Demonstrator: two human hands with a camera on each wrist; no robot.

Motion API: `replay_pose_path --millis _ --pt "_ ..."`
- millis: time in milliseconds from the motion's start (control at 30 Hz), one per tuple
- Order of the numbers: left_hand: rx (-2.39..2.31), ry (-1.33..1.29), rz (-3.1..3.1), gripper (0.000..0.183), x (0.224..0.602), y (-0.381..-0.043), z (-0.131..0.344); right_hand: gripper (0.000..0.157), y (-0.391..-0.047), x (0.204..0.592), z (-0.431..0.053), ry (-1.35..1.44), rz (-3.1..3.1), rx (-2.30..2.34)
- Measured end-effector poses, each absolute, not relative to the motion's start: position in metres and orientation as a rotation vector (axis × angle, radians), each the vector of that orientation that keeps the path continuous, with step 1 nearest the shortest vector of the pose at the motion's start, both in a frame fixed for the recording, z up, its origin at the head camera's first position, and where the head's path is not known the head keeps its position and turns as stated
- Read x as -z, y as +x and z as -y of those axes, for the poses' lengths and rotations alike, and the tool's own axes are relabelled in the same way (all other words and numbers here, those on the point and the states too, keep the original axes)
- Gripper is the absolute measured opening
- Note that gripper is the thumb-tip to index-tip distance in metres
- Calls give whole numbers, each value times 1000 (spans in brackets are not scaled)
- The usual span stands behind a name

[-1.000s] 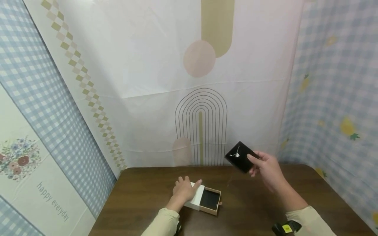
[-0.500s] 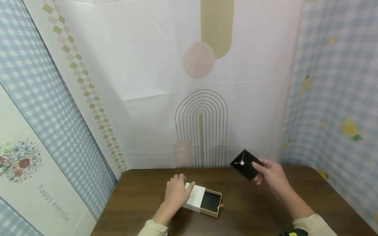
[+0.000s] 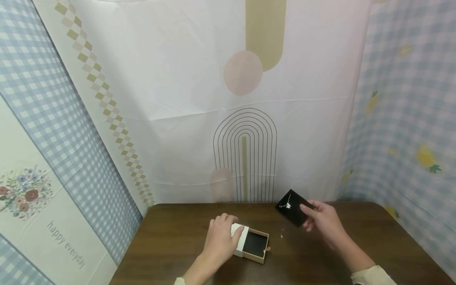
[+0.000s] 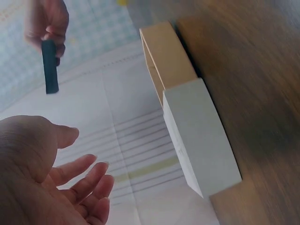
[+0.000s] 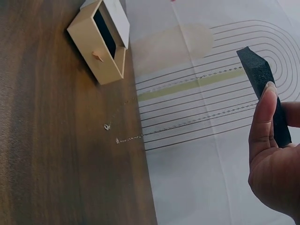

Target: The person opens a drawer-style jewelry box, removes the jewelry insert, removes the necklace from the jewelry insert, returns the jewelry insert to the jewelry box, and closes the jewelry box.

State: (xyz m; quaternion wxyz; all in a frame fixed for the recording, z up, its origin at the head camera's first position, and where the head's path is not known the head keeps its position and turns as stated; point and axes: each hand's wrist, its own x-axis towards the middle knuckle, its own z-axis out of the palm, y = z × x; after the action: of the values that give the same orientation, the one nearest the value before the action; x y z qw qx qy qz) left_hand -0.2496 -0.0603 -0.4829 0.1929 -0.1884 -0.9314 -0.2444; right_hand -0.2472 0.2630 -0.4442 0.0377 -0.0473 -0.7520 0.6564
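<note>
My right hand (image 3: 325, 221) pinches a black foam jewellery pad (image 3: 293, 211) between thumb and fingers, above the table. A silver necklace (image 3: 287, 205) with a small pendant lies across its face. In the right wrist view, two loose chain lengths hang from the pad, a clasp (image 5: 107, 127) at one end. A white sleeve box (image 3: 244, 239) rests on the table, its tan drawer (image 3: 255, 244) partly pulled out, black inside. My left hand (image 3: 221, 239) hovers beside the sleeve's left end, fingers loosely bent; the left wrist view shows a gap between hand and box.
The brown wooden table (image 3: 171, 245) reaches back to a white patterned cloth (image 3: 185, 158). Blue checked cloth (image 3: 399, 130) hangs at the right, and another such cloth covers the left side. A small ribbon tab (image 5: 97, 56) sticks out from the drawer front.
My left hand has come off the box, drawn back left, then moved right over the sleeve's end. My right hand has lowered the pad; a chain end now shows below it.
</note>
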Motion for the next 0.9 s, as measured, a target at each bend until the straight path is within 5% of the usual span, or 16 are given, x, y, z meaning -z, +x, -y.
replay_pose_path --millis 233,600,900 --pt "829 -572 2596 25 478 -244 46 27 -244 449 -255 -128 2313 -2035" --pt "1922 -584 2502 43 476 -249 2 31 -237 461 -239 -116 2326 -2101" --pt "2372 -437 2387 30 474 -250 -19 38 -236 467 -232 -79 2326 -2091"
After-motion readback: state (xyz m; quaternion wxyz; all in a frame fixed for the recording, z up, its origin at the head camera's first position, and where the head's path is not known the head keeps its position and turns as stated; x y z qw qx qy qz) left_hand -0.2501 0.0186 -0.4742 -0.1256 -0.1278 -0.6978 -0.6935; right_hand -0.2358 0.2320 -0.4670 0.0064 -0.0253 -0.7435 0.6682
